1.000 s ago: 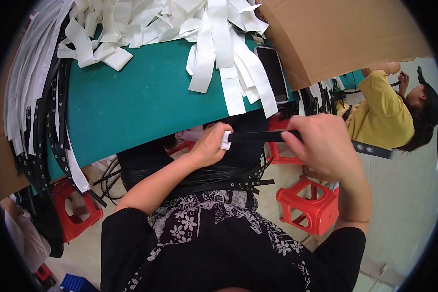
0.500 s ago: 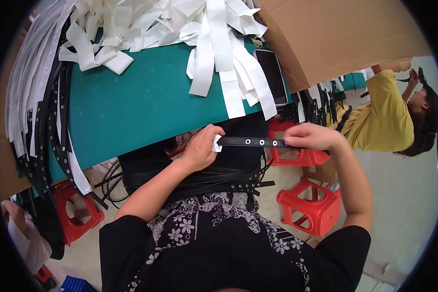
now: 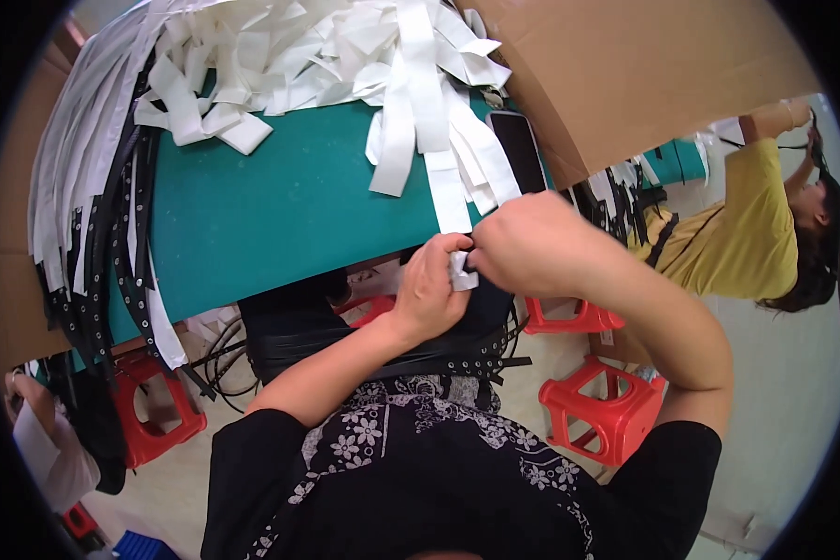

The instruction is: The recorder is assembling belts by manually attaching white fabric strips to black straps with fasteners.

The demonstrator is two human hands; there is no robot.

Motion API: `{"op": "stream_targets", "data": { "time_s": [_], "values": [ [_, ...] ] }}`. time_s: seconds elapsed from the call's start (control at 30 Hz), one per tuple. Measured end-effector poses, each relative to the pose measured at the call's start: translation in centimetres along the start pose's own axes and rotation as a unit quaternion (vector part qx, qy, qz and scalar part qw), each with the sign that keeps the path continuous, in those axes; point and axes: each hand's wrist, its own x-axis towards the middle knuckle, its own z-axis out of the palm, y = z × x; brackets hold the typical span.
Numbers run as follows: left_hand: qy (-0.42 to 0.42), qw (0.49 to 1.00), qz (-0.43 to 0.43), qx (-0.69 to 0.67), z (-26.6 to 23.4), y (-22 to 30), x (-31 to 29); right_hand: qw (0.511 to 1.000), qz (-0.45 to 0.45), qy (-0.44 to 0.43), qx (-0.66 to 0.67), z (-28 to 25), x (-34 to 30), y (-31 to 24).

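Just past the table's near edge, my left hand (image 3: 432,291) is closed around a small folded white strip (image 3: 462,272). My right hand (image 3: 525,245) meets it there, its curled fingers close against the white strip; what they pinch is hidden behind the hand. The black eyelet belt seen between the hands earlier is now out of sight. Across my lap lies a bundle of thin black belts (image 3: 294,343), some with metal eyelets. Long white strips (image 3: 445,191) hang toward the table edge just beyond my hands.
A green table (image 3: 252,215) bears a heap of white strips (image 3: 299,56) and a dark phone (image 3: 516,140). Belts with white strips (image 3: 75,196) hang at left. A cardboard box (image 3: 625,75) stands right. Red stools (image 3: 616,411) are below; a person in yellow (image 3: 728,224) works at right.
My right hand has come in from the right end of the belt to my left hand. The left hand has shifted slightly right, still holding the white strip. The stretched belt has gone from view.
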Motion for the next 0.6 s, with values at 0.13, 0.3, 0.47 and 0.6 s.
{"op": "stream_targets", "data": {
  "time_s": [0.13, 0.3, 0.47, 0.6],
  "values": [
    [0.032, 0.997, -0.061, -0.015, -1.2, 1.5, 0.8, 0.994, -0.056, 0.056, 0.078, 1.6, 1.7, -0.4],
    [-0.048, 0.994, -0.013, -0.097, -6.1, 3.8, 2.2, 0.960, -0.230, 0.027, 0.158, -4.8, 1.4, 0.4],
    [-0.337, 0.892, -0.173, -0.248, -19.2, 3.1, 0.8, 0.875, -0.376, 0.297, -0.074, -19.1, 2.7, 4.5],
    [-0.256, 0.889, -0.224, -0.305, -30.2, 5.0, -4.2, 0.882, -0.121, 0.341, -0.300, -29.1, 4.3, 3.8]
  ]
}}
